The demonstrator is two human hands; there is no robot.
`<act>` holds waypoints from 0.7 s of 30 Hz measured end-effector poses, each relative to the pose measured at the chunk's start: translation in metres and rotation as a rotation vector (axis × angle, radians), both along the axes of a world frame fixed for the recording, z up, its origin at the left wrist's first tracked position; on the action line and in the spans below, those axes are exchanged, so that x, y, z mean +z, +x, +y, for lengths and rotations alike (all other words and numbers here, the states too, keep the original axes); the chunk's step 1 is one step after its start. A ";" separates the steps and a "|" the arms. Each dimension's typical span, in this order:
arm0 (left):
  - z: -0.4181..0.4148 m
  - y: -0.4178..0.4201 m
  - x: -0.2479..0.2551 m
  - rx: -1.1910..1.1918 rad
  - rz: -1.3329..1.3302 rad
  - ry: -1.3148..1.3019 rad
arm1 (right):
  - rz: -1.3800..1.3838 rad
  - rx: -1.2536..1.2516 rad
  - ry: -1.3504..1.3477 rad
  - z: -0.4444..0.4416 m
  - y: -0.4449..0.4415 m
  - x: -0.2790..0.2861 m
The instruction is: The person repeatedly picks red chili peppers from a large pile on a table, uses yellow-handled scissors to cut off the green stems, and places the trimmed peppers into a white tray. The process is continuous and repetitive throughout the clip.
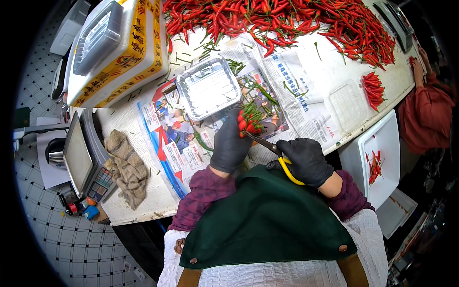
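Observation:
My left hand (231, 145), in a black glove, is closed around a bunch of red chili peppers (245, 123). Their green stems point up and to the right. Yellow-handled scissors (287, 168) are in my black-gloved right hand (306, 161), their blades reaching to the bunch's lower edge. Just beyond my left hand is a clear plastic tray (209, 88) with a few bits of green stem in it. Printed newspaper (190, 150) lies under the tray and my hands, with cut green stems (235, 66) scattered over it.
A large heap of red chilies (272, 18) covers the table's far side. A taped foam box (118, 64) stands left, near a scale (89, 161) and a rumpled cloth (125, 168). At right are a chili bundle (373, 90), a white bin (385, 150) and another person's hands (417, 70).

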State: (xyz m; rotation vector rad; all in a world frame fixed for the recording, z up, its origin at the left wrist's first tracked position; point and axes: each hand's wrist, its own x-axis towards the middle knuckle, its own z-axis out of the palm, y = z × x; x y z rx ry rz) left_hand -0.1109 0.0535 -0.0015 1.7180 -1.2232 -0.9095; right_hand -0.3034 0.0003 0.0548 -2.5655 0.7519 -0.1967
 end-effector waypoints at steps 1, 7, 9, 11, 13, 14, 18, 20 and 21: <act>0.001 0.000 -0.001 -0.004 -0.024 -0.008 | 0.002 0.003 -0.012 -0.001 0.000 0.000; -0.001 0.000 0.007 -0.039 0.171 0.076 | 0.044 -0.030 -0.017 0.000 -0.003 -0.005; 0.000 0.000 -0.001 -0.002 0.329 0.106 | 0.051 -0.048 -0.001 0.002 -0.005 -0.013; 0.003 -0.001 0.000 0.013 0.291 0.108 | -0.027 -0.111 0.068 0.000 -0.008 -0.012; 0.003 -0.002 0.021 0.004 0.056 0.082 | -0.046 -0.183 0.113 -0.003 -0.012 -0.005; 0.002 -0.001 0.019 0.004 0.070 0.075 | -0.066 -0.183 0.086 -0.007 -0.014 -0.006; 0.003 -0.001 0.008 -0.009 0.198 0.012 | -0.064 -0.177 0.184 -0.010 -0.015 -0.006; 0.003 -0.003 0.009 -0.026 0.267 0.007 | -0.104 -0.145 0.176 -0.010 -0.014 -0.005; 0.002 -0.004 0.013 -0.034 0.282 0.025 | -0.126 -0.127 0.174 -0.011 -0.011 -0.006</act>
